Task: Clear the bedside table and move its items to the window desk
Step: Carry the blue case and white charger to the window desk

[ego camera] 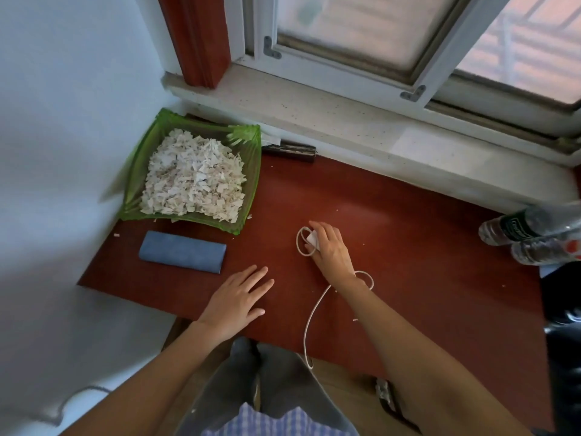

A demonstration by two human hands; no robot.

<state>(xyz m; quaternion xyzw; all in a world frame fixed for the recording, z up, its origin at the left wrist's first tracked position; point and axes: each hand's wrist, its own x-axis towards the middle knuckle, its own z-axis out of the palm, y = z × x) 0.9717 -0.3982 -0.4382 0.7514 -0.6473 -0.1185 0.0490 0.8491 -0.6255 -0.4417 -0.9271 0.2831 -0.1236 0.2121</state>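
the right hand (330,247) pinches the white charger (313,239) on the table (408,247); its cable (309,322) trails back toward the person, the left hand (239,298) lies spread flat beside.

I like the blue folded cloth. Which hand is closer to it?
The left hand. It lies flat on the desk just right of the blue folded cloth. The right hand is farther right, holding a white charger.

A home room is shown: a red-brown desk (393,247) is set under a window sill (330,121), with a curtain (198,39) hung above its corner.
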